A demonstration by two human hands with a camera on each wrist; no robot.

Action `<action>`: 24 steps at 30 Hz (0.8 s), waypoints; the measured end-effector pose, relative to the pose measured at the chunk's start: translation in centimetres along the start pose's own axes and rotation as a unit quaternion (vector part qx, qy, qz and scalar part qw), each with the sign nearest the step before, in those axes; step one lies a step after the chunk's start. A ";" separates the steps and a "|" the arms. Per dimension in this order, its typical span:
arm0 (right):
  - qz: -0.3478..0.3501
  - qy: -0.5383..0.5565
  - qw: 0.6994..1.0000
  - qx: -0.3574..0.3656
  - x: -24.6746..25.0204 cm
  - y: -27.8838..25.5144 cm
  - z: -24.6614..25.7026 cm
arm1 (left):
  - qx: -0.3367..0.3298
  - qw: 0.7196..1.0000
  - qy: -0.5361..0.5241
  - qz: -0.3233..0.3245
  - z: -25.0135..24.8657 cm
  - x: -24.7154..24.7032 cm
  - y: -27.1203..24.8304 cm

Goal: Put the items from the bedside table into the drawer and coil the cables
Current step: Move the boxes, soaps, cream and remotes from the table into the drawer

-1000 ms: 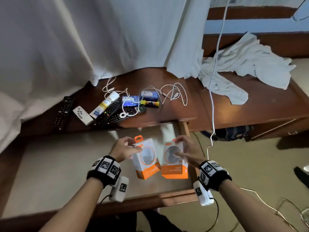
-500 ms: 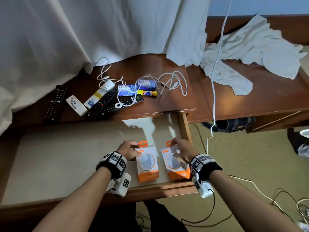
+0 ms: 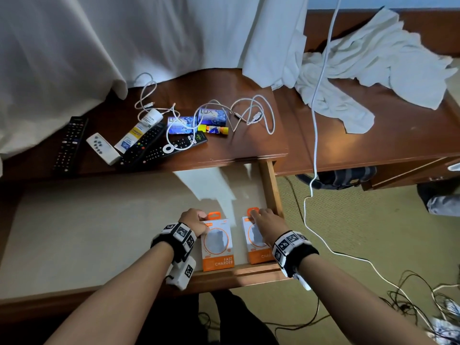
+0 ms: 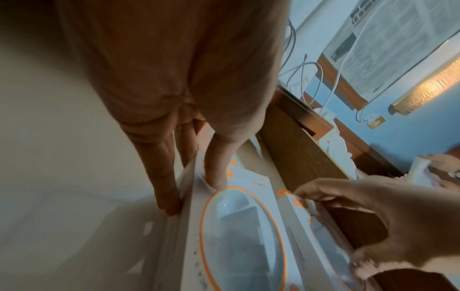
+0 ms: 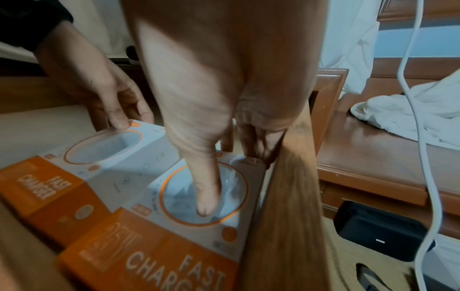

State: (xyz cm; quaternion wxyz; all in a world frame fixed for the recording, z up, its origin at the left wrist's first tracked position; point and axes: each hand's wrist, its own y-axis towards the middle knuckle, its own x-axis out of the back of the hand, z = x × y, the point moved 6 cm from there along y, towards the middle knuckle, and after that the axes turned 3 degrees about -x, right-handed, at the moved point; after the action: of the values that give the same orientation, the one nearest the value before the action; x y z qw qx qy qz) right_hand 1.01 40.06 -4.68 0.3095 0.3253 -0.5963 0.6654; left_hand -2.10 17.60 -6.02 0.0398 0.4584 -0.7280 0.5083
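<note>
Two orange-and-white "Fast Charger" boxes lie flat side by side in the front right corner of the open drawer (image 3: 87,232). My left hand (image 3: 199,218) pinches the left box (image 3: 217,245) at its top left corner, thumb on its face and fingers along its side. My right hand (image 3: 260,216) grips the right box (image 3: 254,241), which lies against the drawer's right wall. Its thumb presses the clear window and its fingers curl over the top edge. On the bedside table (image 3: 224,90) lie several remotes (image 3: 149,143), a white tube (image 3: 139,129), blue soap boxes (image 3: 211,115) and tangled white cables (image 3: 251,113).
A white sheet (image 3: 74,46) drapes over the table's back left. A crumpled white cloth (image 3: 373,66) lies on the adjoining desk. A white cable (image 3: 316,120) hangs down past the drawer's right side to the carpet, where black cables (image 3: 410,295) trail.
Both hands have lowered the two charger boxes from above the drawer down onto its floor at the front right corner, and the boxes now lie flat.
</note>
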 end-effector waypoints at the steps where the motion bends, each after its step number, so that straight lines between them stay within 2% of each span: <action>1: -0.007 -0.007 1.000 0.000 -0.1 0.0 0.0 | 0.000 1.000 -0.001 -0.007 -0.2 -0.2 0.1; 7: -0.065 -0.066 0.996 0.012 0.4 -0.7 0.7 | -0.007 0.999 -0.013 -0.028 -1.5 -1.8 0.7; 18: -0.060 -0.084 0.992 0.067 0.5 -1.6 0.7 | -0.028 0.999 0.012 -0.028 -3.1 -3.5 1.3; 24: -0.067 -0.103 0.990 0.063 0.1 -2.0 0.7 | -0.034 0.998 0.037 -0.043 -3.3 -3.7 1.1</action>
State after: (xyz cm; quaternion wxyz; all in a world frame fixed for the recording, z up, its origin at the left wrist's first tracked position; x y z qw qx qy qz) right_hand 2.61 39.57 -3.41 0.2696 0.4499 -0.5588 0.6424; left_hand -2.08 22.53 -7.15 0.1039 0.4689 -0.7221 0.4978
